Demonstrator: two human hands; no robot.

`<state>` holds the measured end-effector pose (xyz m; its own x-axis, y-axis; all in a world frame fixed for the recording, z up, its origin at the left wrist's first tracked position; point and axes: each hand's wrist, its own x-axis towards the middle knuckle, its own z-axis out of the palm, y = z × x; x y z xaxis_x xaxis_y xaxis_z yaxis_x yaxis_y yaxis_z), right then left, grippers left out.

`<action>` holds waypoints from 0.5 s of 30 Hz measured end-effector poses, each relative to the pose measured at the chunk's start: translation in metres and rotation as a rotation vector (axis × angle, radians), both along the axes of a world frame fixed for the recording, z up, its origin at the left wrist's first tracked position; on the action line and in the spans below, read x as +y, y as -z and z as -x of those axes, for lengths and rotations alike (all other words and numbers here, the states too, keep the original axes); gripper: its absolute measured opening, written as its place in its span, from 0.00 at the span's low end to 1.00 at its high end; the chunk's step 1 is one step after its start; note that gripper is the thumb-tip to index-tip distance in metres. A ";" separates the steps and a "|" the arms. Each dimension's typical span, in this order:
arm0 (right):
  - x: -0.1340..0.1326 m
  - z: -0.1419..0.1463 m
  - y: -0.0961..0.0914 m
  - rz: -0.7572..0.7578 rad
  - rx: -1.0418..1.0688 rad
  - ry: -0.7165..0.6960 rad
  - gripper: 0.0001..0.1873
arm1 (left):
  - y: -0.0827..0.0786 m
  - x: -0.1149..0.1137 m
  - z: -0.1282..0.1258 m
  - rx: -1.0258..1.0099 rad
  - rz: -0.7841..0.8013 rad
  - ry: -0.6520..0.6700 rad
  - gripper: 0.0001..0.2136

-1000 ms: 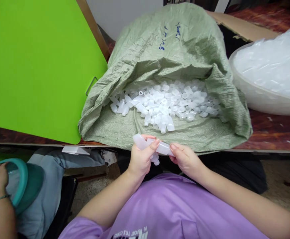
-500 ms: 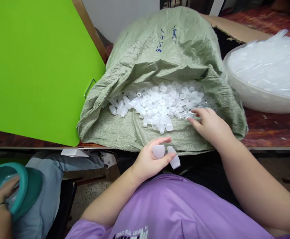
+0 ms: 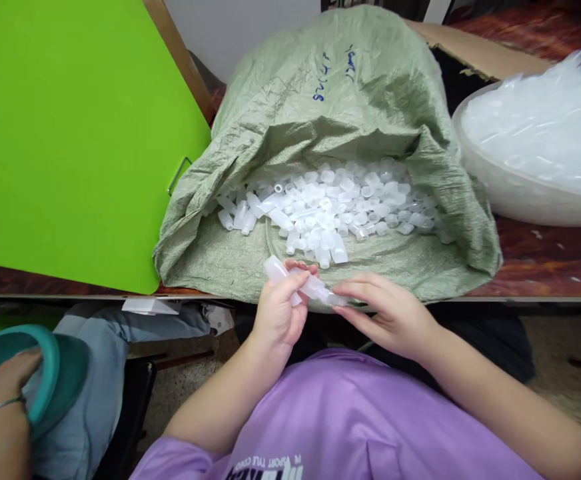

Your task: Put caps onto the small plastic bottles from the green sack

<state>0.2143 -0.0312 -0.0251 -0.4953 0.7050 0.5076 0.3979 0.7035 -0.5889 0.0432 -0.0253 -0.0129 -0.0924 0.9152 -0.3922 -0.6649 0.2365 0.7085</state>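
My left hand [image 3: 280, 310] is closed around frosted white plastic pieces. One flat-ended tube [image 3: 275, 268] sticks out to its upper left, and another translucent piece [image 3: 313, 287] points right from between thumb and fingers. My right hand [image 3: 390, 313] pinches a small translucent plastic piece [image 3: 338, 300] at that one's right end. The two pieces touch or nearly touch; whether they are joined I cannot tell. Just beyond my hands, a heap of similar short tubes [image 3: 323, 207] spills from the mouth of a green woven sack [image 3: 385, 87].
At right stands a translucent tub [image 3: 520, 193] heaped with clear plastic pieces. A bright green board [image 3: 80, 133] rises at left. Below it, another person's hand [image 3: 10, 380] reaches into a teal basin [image 3: 50, 373]. The table edge [image 3: 545, 299] runs beneath the sack.
My right hand has come from the heap back toward my left hand, bringing a small plastic piece. My left hand has turned and shifted slightly left, with its pieces now pointing differently.
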 end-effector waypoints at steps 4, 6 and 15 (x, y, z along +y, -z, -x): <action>-0.008 0.002 0.011 -0.286 -0.069 0.039 0.19 | -0.002 -0.003 -0.008 0.027 -0.048 -0.053 0.13; -0.007 0.000 0.014 -0.400 -0.104 -0.002 0.20 | -0.003 -0.005 -0.010 0.019 -0.036 -0.054 0.13; 0.002 0.012 0.010 0.150 0.024 0.202 0.12 | -0.004 -0.008 -0.009 0.076 -0.008 -0.005 0.13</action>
<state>0.2021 -0.0296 -0.0349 -0.3254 0.8569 0.3998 0.5066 0.5150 -0.6915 0.0521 -0.0338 -0.0087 -0.1265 0.9176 -0.3768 -0.6101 0.2276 0.7589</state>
